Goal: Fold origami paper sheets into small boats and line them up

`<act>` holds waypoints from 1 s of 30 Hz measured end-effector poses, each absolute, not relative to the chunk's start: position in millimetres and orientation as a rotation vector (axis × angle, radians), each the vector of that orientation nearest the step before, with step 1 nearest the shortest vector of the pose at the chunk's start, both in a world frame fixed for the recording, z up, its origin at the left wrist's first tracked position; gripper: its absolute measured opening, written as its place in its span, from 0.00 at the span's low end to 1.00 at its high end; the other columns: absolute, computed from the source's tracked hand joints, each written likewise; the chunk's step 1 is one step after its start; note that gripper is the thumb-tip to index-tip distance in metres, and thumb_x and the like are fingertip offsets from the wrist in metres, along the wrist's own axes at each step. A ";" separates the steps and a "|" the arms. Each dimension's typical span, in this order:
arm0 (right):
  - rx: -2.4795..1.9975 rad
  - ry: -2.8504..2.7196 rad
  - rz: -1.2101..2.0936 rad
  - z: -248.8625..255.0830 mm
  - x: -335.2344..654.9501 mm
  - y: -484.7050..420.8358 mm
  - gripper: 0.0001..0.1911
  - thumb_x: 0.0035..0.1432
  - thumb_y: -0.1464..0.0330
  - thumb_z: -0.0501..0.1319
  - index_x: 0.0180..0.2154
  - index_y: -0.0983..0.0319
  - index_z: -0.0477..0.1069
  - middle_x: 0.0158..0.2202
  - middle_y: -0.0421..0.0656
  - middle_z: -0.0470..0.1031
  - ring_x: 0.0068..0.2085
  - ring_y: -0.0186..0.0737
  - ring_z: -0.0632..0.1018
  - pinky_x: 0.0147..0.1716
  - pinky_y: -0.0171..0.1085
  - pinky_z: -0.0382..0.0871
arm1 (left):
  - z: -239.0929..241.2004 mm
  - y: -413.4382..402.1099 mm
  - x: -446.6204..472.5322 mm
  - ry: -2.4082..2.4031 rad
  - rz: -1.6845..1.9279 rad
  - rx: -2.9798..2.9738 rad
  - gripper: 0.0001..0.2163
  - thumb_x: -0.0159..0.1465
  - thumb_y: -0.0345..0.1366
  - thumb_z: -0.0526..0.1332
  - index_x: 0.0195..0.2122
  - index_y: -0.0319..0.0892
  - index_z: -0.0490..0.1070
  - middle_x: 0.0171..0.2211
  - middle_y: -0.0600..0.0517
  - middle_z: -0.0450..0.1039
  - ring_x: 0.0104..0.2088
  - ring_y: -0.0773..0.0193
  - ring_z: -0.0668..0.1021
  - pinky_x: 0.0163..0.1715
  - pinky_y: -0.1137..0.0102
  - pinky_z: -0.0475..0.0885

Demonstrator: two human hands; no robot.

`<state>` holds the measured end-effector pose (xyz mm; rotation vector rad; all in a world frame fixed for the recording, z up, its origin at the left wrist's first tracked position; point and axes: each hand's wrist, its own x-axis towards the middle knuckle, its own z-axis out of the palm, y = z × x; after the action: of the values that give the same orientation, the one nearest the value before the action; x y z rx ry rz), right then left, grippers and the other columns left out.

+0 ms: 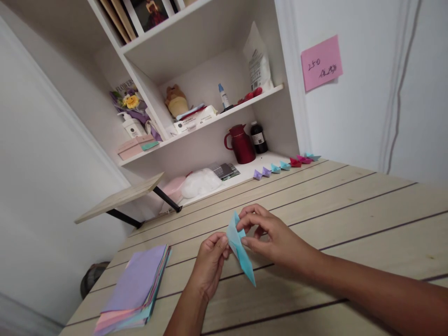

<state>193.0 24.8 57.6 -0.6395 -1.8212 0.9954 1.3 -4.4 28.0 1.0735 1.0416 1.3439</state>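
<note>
A partly folded sheet of light-blue origami paper (pixel 241 254) is held up above the table, tilted, with a pointed lower end. My left hand (pixel 212 261) pinches its left edge between thumb and fingers. On the other side, my right hand (pixel 269 233) has its thumb and fingers curled at the paper's upper right edge; the fingertips touch it or sit just inside the fold. To the left lies a stack of coloured paper (pixel 136 280) with a purple sheet on top. Small folded paper boats (pixel 285 165) in purple, blue, red and pink stand in a row along the table's back edge.
The wooden table (pixel 367 219) has dark plank lines. Behind it, a white shelf holds a red jug (pixel 242 144), a dark bottle (pixel 258 137) and a white fluffy bundle (pixel 201 183). A small raised wooden stand (pixel 122 196) is at the back left. A pink note (pixel 322 63) sticks to the wall.
</note>
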 end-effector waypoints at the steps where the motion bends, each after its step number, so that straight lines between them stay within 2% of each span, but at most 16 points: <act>1: -0.645 -1.821 0.999 57.8 193.0 24.6 0.09 0.49 0.75 0.61 0.34 0.58 0.74 0.46 0.43 0.65 0.43 0.40 0.72 0.37 0.37 0.69 | 28.0 -4.5 1.8 1.047 1.347 1.082 0.12 0.54 0.42 0.70 0.27 0.38 0.74 0.18 0.58 0.61 0.23 0.71 0.61 0.26 0.74 0.57; 8: -0.686 -1.820 0.982 59.2 192.4 23.0 0.09 0.48 0.76 0.62 0.33 0.58 0.74 0.43 0.42 0.66 0.39 0.38 0.72 0.35 0.36 0.69 | 23.8 -1.7 1.6 1.116 1.324 1.156 0.11 0.55 0.42 0.69 0.27 0.38 0.74 0.18 0.57 0.63 0.23 0.70 0.63 0.27 0.73 0.58; 13: -0.697 -1.825 0.976 58.8 192.1 23.1 0.08 0.48 0.75 0.62 0.33 0.59 0.73 0.44 0.43 0.65 0.39 0.38 0.72 0.34 0.36 0.69 | 23.1 -1.1 3.3 1.132 1.348 1.173 0.11 0.55 0.42 0.68 0.25 0.39 0.73 0.18 0.56 0.64 0.24 0.69 0.65 0.28 0.73 0.59; 18: -0.684 -1.815 0.971 54.9 190.6 24.7 0.12 0.48 0.76 0.61 0.36 0.59 0.73 0.44 0.43 0.66 0.38 0.37 0.72 0.33 0.35 0.69 | 23.6 -0.7 2.6 1.053 1.448 1.062 0.09 0.55 0.40 0.69 0.28 0.39 0.74 0.19 0.58 0.63 0.23 0.71 0.64 0.29 0.74 0.61; 24: -0.666 -1.821 0.970 52.1 192.0 27.8 0.07 0.52 0.75 0.60 0.31 0.60 0.75 0.37 0.42 0.69 0.35 0.36 0.73 0.33 0.35 0.67 | 22.0 0.9 -1.8 1.010 1.458 1.030 0.11 0.55 0.40 0.70 0.30 0.37 0.75 0.19 0.58 0.63 0.23 0.72 0.64 0.28 0.76 0.62; 27: -0.684 -1.846 0.969 52.8 192.7 27.9 0.06 0.52 0.75 0.60 0.29 0.61 0.75 0.31 0.40 0.71 0.31 0.35 0.72 0.31 0.34 0.66 | 21.6 1.3 -2.5 1.003 1.465 1.025 0.11 0.55 0.40 0.70 0.31 0.37 0.75 0.19 0.58 0.63 0.22 0.72 0.64 0.27 0.76 0.62; 30: -0.682 -1.854 0.990 53.2 192.8 27.4 0.06 0.51 0.74 0.60 0.29 0.61 0.75 0.30 0.39 0.71 0.30 0.34 0.71 0.30 0.34 0.65 | 21.8 1.3 -2.7 0.993 1.463 1.020 0.10 0.55 0.39 0.70 0.31 0.37 0.75 0.19 0.57 0.64 0.23 0.73 0.64 0.28 0.76 0.62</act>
<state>192.8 27.4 53.2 -0.6823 -1.8542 0.9900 -2.7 1.3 21.8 1.0195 0.9931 1.4626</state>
